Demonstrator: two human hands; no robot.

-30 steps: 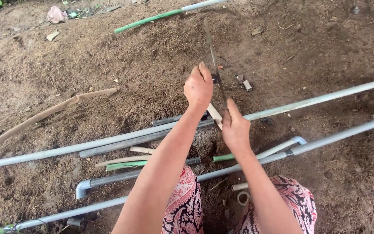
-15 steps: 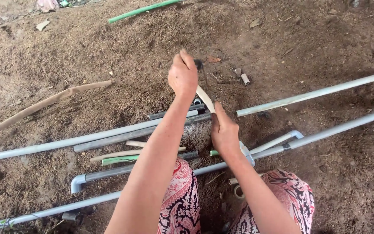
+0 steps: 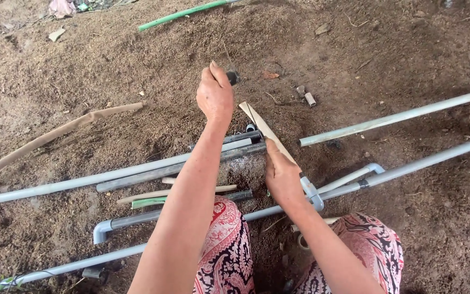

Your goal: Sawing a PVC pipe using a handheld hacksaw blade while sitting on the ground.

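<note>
We are gripping a flat, pale wooden stick (image 3: 265, 130) in our right hand (image 3: 283, 177), its long axis slanting up-left over grey plastic pipes (image 3: 164, 169) on crumbly brown soil (image 3: 110, 65). Our left hand (image 3: 215, 97) is closing around a dark handle (image 3: 233, 78).

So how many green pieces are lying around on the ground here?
2: a long green pipe on the soil at the top edge, and a short green strip lying among the grey pipes lower down, left of centre. Others may be hidden.
</note>
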